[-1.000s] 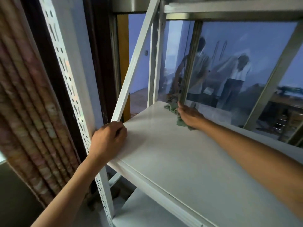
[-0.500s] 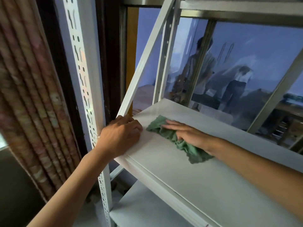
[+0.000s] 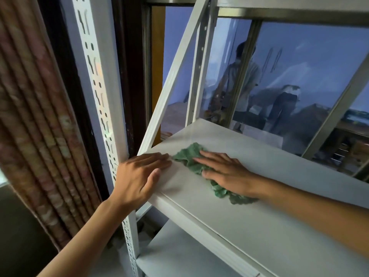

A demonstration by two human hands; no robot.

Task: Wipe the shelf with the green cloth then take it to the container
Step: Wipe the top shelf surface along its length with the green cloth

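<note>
A crumpled green cloth (image 3: 189, 156) lies on the white metal shelf (image 3: 249, 222) near its left end. My right hand (image 3: 223, 172) presses flat on the cloth, fingers pointing left, and hides its middle. My left hand (image 3: 139, 176) rests on the shelf's front left corner beside the perforated upright, fingers spread, its fingertips almost touching the cloth. No container is in view.
A white perforated upright (image 3: 103, 108) and a diagonal brace (image 3: 175, 76) frame the shelf's left end. A lower shelf (image 3: 179, 254) sits beneath. A window (image 3: 299, 76) with reflections of people stands behind the rack; a patterned curtain (image 3: 34, 116) hangs at the left.
My right hand has drawn the cloth from the shelf's back edge toward the front left corner. My left hand has opened from a grip on the corner to lying flat.
</note>
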